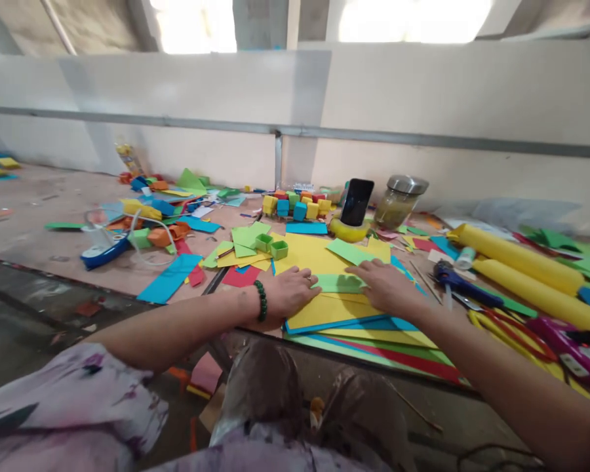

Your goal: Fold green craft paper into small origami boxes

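A light green paper strip [338,284] lies crosswise over a stack of yellow paper sheets [319,316], held at both ends. My left hand [291,293], wearing a dark beaded bracelet, has its fingers closed at the strip's left end. At the right end, the fingers of my right hand [384,286] are closed on it; part of their grip is hidden. Just beyond my left hand stand two small open green paper boxes [278,250], close to loose green sheets [246,241]. Another green paper piece [350,251] rests on the yellow sheets behind the strip.
At the back are a row of coloured paper cubes [299,210], a phone [357,202] propped on a yellow tape roll [349,229], and a lidded glass jar [400,202]. Scissors [501,328], a glue gun [465,283] and yellow paper rolls [526,259] lie right; a blue toy boat [105,251] is left.
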Motion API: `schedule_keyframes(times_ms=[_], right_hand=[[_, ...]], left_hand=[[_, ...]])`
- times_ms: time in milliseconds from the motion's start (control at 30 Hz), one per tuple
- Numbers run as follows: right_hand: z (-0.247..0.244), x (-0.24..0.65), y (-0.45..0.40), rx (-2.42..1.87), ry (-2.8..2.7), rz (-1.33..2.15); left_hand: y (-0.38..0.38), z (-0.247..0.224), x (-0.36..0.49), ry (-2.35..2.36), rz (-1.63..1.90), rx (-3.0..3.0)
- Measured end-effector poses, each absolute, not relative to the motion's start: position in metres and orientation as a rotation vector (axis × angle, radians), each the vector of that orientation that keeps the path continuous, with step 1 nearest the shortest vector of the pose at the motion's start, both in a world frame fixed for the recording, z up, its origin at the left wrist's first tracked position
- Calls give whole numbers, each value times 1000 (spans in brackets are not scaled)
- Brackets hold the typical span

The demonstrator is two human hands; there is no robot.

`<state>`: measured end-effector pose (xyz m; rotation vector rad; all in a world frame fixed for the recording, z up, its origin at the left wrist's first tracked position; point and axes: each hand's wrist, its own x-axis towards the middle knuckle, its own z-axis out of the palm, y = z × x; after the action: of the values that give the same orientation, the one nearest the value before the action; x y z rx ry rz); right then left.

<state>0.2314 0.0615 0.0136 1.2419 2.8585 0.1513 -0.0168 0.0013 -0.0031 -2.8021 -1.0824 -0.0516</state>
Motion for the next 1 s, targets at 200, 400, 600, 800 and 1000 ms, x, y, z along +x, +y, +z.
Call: schedule_keyframes(times_ms=[200,400,600,800,1000], right_hand=[[5,186,35,652,2780,557],[5,161,30,736,2601,530],[8,203,28,934,2452,545],[4,221,23,1033,2415,595],[1,223,23,1075,2417,587]], left_hand=[[7,-10,12,-1136,90,-2801],[-6,-5,23,-1426,44,-2753],[-23,-11,12,-1531,-61,-2680],[-33,-23,5,-1593,-206,-2570],[-45,-32,-10,-1622,-229,-2525]])
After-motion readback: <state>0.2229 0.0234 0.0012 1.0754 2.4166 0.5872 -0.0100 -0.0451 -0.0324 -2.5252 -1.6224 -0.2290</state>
